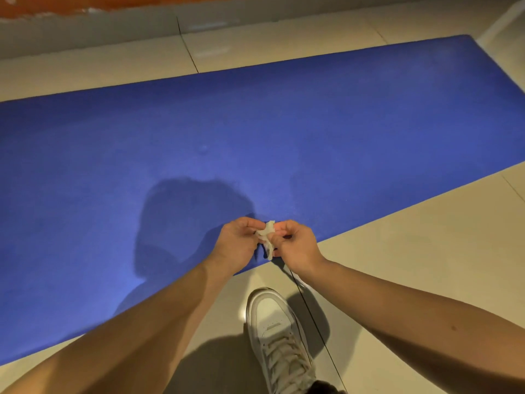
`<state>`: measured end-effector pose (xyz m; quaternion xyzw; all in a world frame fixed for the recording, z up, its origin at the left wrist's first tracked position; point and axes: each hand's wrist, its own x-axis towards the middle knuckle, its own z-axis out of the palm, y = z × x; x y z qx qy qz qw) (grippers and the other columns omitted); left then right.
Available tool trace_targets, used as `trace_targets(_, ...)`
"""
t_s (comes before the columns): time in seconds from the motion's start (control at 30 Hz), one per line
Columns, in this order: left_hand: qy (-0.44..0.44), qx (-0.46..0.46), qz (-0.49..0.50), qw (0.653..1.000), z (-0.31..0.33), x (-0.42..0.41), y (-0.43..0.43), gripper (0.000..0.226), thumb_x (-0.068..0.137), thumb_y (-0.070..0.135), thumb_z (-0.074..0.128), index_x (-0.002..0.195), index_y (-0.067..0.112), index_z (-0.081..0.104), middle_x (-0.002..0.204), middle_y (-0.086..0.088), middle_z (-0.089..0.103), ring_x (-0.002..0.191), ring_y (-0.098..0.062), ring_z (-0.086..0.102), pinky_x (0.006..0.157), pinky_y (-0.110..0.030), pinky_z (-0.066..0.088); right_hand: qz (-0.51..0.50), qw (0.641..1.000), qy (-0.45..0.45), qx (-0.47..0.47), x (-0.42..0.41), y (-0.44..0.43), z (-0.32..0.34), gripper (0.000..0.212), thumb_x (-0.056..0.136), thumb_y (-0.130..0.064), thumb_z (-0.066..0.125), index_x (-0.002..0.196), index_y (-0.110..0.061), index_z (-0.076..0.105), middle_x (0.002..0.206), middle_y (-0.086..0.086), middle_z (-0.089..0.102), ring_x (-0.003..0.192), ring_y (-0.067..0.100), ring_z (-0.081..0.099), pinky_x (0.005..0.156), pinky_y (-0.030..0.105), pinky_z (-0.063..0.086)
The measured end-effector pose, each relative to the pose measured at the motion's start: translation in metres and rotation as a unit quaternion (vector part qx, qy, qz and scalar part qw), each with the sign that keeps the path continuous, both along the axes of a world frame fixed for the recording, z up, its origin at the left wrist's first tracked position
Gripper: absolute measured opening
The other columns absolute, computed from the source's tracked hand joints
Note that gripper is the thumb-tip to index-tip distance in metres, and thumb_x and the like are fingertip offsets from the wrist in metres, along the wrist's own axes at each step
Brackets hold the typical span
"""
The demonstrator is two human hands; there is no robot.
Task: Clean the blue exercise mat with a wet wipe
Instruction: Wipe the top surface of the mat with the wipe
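Both hands up over the near edge of the blue exercise mat [255, 132] — left hand [237, 244] and right hand [295, 245] each pinch the crumpled wet wipe [267, 236] between fingertips, wipe bunched between them and clear of the mat. Mat lies flat on the beige tiled floor [412, 251] with darker patches on its surface. White sneaker [277, 336] on the tiles just off the mat edge.

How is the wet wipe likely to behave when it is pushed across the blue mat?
Probably floppy: the wet wipe hangs crumpled and drooping between the left hand and right hand, which pinch it. It looks light, held by a pinch alone. Pushed over the blue mat, it may bunch up.
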<state>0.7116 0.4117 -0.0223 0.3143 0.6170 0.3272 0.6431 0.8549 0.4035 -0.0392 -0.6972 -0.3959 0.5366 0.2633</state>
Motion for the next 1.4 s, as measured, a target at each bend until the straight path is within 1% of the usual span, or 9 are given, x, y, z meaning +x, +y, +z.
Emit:
trace_targets(0.07,0.041,0.006,-0.013,0.999,-0.002,-0.001,-0.004,0.026,0.089,-0.019,0.051,0.103,-0.002,0.066,0.092,-0.010,0.067,0.082,-0.019,0.066,0.072,-0.021,0.054,0.013,0.998,-0.059,0.026,0.008,0.005,-0.004,0.005,0.094,-0.007,0.067,0.095,-0.003,0.066,0.083,0.009,0.067,0.072,0.027,0.066,0.075,0.053,0.059)
trace_targets(0.13,0.176,0.027,-0.059,0.982,-0.013,-0.010,-0.008,0.028,0.091,-0.008,0.053,0.110,0.005,0.067,0.106,-0.006,0.067,0.100,-0.022,0.063,0.091,-0.031,0.053,0.073,0.978,-0.178,0.085,0.020,0.015,-0.007,0.004,0.094,-0.014,0.065,0.092,-0.011,0.067,0.089,0.005,0.067,0.079,0.025,0.064,0.075,0.043,0.055)
trace_targets(0.27,0.478,0.080,-0.176,0.857,-0.023,-0.049,-0.020,0.049,0.090,0.024,0.063,0.137,0.019,0.053,0.141,-0.003,0.049,0.128,-0.028,0.041,0.104,-0.040,0.039,0.114,0.929,-0.337,0.098,0.040,0.020,-0.024,0.006,0.085,-0.012,0.061,0.081,-0.015,0.057,0.092,0.002,0.052,0.074,0.017,0.050,0.072,0.041,0.042)
trace_targets(0.4,0.573,0.033,-0.259,0.777,-0.030,-0.085,-0.033,0.087,0.084,0.056,0.068,0.154,0.026,0.026,0.161,-0.006,0.015,0.145,-0.032,0.017,0.117,-0.047,0.022,0.229,0.874,-0.391,0.178,0.038,0.000,-0.051,0.027,0.086,0.001,0.062,0.108,-0.011,0.073,0.105,0.012,0.058,0.096,0.034,0.050,0.081,0.047,0.050)
trace_targets(0.6,0.598,-0.023,-0.301,0.742,-0.039,-0.095,-0.038,0.096,0.086,0.070,0.057,0.158,0.036,0.004,0.164,-0.004,-0.006,0.149,-0.033,0.002,0.120,-0.050,0.016,0.268,0.867,-0.390,0.156,0.032,-0.015,-0.046,0.055,0.102,-0.035,0.034,0.143,-0.002,0.052,0.152,0.022,0.040,0.142,0.040,0.031,0.119,0.049,0.031)
trace_targets(0.77,0.593,-0.037,-0.290,0.750,-0.038,-0.093,-0.037,0.096,0.087,0.066,0.060,0.158,0.037,0.004,0.165,-0.004,-0.008,0.150,-0.033,0.001,0.121,-0.052,0.014,0.336,0.814,-0.472,0.057,0.016,-0.027,-0.043,0.084,0.090,-0.063,-0.010,0.163,-0.021,-0.001,0.168,0.017,-0.005,0.153,0.042,-0.009,0.126,0.048,-0.004)
trace_targets(0.97,0.592,-0.040,-0.293,0.750,-0.040,-0.094,-0.038,0.095,0.088,0.066,0.058,0.158,0.037,0.001,0.165,-0.004,-0.011,0.151,-0.033,-0.001,0.121,-0.053,0.013,0.403,0.793,-0.454,0.050,-0.018,-0.043,-0.040,0.084,0.088,-0.058,-0.018,0.161,-0.017,-0.012,0.165,0.018,-0.021,0.151,0.039,-0.024,0.124,0.051,-0.010)
trace_targets(1.2,0.592,-0.043,-0.294,0.749,-0.045,-0.091,-0.038,0.096,0.089,0.066,0.057,0.158,0.035,-0.002,0.164,-0.004,-0.013,0.150,-0.033,-0.003,0.121,-0.056,0.011,0.481,0.762,-0.403,0.157,-0.002,-0.050,-0.044,0.075,0.101,-0.053,0.003,0.161,-0.008,0.002,0.169,0.006,-0.008,0.155,0.022,-0.013,0.126,0.046,0.002)
trace_targets(1.4,0.588,-0.051,-0.300,0.749,-0.046,-0.091,-0.036,0.098,0.088,0.066,0.058,0.158,0.035,-0.003,0.164,-0.005,-0.014,0.150,-0.033,-0.004,0.120,-0.059,0.012,0.377,0.785,-0.491,0.024,0.018,-0.032,-0.031,0.072,0.106,-0.053,0.008,0.159,-0.010,-0.016,0.166,0.006,-0.023,0.154,0.025,-0.021,0.125,0.041,-0.011)
